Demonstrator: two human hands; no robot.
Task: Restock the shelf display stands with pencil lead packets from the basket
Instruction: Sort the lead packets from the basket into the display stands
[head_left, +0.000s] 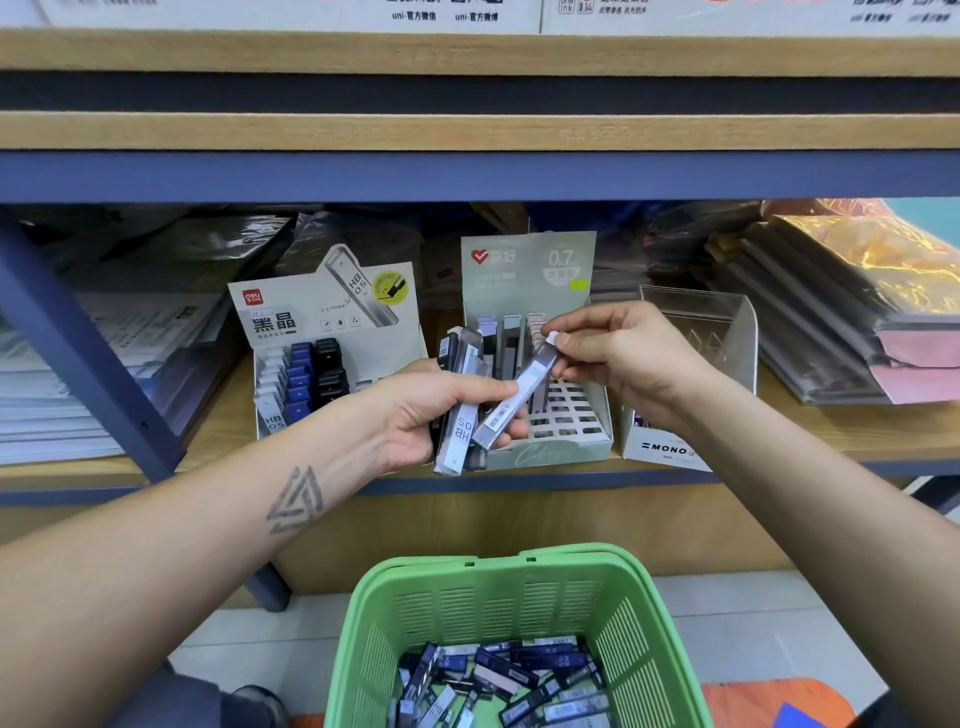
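Observation:
My left hand (436, 415) grips a bundle of several pencil lead packets (460, 415) in front of the shelf. My right hand (623, 358) pinches the white-capped top end of one grey packet (519, 395), whose lower end still lies among the bundle. Behind the hands stands a pale green 0.7 display stand (530, 275) with a few packets in its back slots and open grid slots in front. Left of it stands a grey HB 0.5 display stand (322, 312) holding white, blue and black packets. Below, a green basket (519, 597) holds several more packets (509, 680).
A clear acrylic holder (711, 322) and a white MONO box (660, 447) stand right of the green stand. Stacked paper pads (78, 374) lie at the left of the shelf, wrapped folders (841, 322) at the right. A blue upright post (88, 364) and the shelf board above bound the space.

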